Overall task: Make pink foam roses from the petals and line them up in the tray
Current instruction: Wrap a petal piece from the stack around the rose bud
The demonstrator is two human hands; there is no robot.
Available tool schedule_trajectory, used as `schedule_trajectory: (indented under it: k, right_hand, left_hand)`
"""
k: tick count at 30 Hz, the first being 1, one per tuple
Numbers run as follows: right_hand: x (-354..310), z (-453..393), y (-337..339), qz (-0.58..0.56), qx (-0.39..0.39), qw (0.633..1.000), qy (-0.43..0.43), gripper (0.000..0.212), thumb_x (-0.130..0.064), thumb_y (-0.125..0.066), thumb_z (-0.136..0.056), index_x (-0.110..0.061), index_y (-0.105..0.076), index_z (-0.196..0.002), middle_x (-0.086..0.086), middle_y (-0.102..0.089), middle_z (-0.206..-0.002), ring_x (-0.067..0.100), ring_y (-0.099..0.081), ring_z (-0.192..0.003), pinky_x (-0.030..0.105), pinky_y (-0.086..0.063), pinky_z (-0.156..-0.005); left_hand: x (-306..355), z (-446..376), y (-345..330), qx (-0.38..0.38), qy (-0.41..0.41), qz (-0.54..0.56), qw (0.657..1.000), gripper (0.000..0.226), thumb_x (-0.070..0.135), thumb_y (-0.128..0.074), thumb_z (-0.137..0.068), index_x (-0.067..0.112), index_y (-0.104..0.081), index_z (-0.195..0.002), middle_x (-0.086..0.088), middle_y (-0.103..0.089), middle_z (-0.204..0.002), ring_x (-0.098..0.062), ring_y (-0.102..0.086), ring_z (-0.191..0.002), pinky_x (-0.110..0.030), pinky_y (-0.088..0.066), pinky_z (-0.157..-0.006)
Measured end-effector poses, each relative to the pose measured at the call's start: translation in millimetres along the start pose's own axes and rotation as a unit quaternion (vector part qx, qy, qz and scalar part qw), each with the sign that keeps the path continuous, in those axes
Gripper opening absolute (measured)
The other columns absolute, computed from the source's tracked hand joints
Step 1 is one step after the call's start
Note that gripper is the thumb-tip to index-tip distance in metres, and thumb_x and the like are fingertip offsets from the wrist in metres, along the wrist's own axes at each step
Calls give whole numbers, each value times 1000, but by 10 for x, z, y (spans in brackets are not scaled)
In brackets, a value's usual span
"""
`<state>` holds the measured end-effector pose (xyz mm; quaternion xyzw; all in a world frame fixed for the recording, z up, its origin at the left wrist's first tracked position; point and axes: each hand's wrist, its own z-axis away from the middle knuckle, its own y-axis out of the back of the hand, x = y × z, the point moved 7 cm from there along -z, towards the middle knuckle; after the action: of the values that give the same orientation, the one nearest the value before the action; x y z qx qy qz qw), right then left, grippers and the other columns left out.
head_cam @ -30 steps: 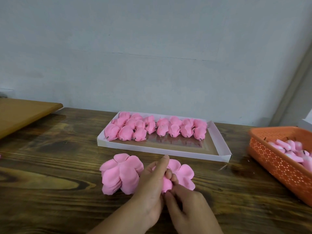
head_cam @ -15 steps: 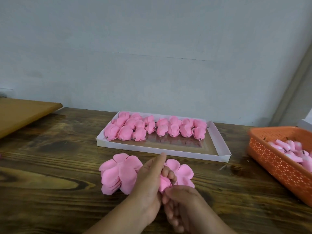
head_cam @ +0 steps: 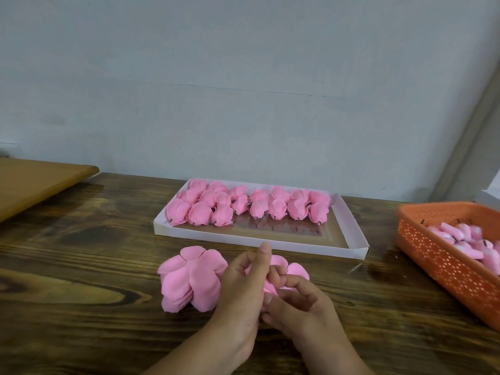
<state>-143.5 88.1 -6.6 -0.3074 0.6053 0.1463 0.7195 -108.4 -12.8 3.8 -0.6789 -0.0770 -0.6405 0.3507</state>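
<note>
My left hand [head_cam: 243, 282] and my right hand [head_cam: 300, 301] meet over a pink foam petal piece [head_cam: 296, 269] on the wooden table, both pinching it with curled fingers; my left index finger points up. Most of that piece is hidden behind the fingers. A stack of flat pink petals [head_cam: 190, 277] lies just left of my left hand. Behind them stands a white tray [head_cam: 349, 234] with several finished pink roses [head_cam: 243, 205] lined up along its far side.
An orange perforated basket [head_cam: 443, 261] with pink rose cores stands at the right edge. A tan board [head_cam: 35, 180] lies at the far left. A grey wall runs behind the table.
My right hand turned palm-up and rose beside the left, its fingers now curled onto the petal piece. The left hand stays in place.
</note>
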Motion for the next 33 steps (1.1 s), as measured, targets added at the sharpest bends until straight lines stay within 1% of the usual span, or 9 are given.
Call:
schedule_trajectory:
  k: [2,4,6,8,13,21,25,30,33]
  right_hand:
    - [15,-22,9,-64,-19,997,-34,16,8,-76,-73,-3,-72,-84,16,-74,-83,25,-70,-71,29,-60,-61]
    - [-15,-39,-11,-142,-59,986,-69,35,6,-81,-66,0,-66,-98,17,-71,-86,24,-67,-68,29,-60,-61]
    - [-84,-35,-37,-211,-104,968,-88,49,-4,-77,-70,0,-62,-117,19,-66,-90,24,-65,-68,29,-61,-62]
    - [-149,-25,-51,-268,-144,948,-91,56,-10,-72,-74,0,-58,-126,21,-65,-95,26,-68,-73,32,-62,-66]
    - [-162,-9,-74,-298,-194,929,-102,66,-15,-71,-75,5,-52,-135,22,-61,-114,31,-64,-100,41,-55,-86]
    - [-93,-47,-81,-251,-205,940,-108,60,-26,-68,-77,-1,-59,-131,22,-58,-117,28,-48,-101,35,-48,-76]
    - [-89,-63,-62,-227,-196,949,-100,62,-25,-73,-72,0,-60,-127,24,-63,-120,28,-61,-97,33,-52,-70]
    - [-101,-63,-50,-217,-191,953,-93,64,-25,-79,-69,-1,-60,-125,25,-64,-122,31,-62,-103,36,-47,-79]
    - [-109,-66,-31,-243,-196,945,-98,66,-18,-75,-74,9,-54,-130,31,-60,-127,37,-61,-110,40,-42,-91]
  left_hand:
    - [46,20,-65,-48,-17,11,999,43,58,-67,-80,19,-64,-63,-7,-68,-74,-18,-70,-72,-33,-55,-64]
    - [85,30,-93,-95,-20,15,995,45,62,-73,-81,18,-69,-88,-8,-74,-95,-25,-70,-86,-38,-48,-70]
    - [111,31,-106,-139,-25,9,990,59,52,-79,-71,21,-63,-118,-5,-75,-113,-25,-70,-98,-33,-51,-65]
    - [87,40,-145,-186,-34,-16,982,71,37,-86,-63,32,-59,-128,-1,-73,-121,-20,-70,-106,-28,-56,-70]
    - [18,32,-169,-208,-101,-110,967,71,25,-90,-65,44,-60,-126,4,-72,-124,-18,-66,-120,-34,-55,-100]
    - [163,85,-119,-159,-244,-212,933,65,53,-87,-70,57,-58,-127,17,-70,-125,-8,-67,-116,-20,-55,-93]
    - [190,85,-107,-158,-277,-269,909,54,40,-86,-75,53,-62,-122,16,-73,-113,-8,-71,-106,-18,-57,-84]
    - [191,84,-108,-160,-283,-317,891,55,51,-80,-76,65,-55,-123,23,-70,-116,-4,-67,-111,-20,-57,-87]
    - [147,65,-109,-177,-246,-269,914,68,52,-85,-75,64,-49,-131,21,-69,-124,-5,-68,-113,-24,-57,-91]
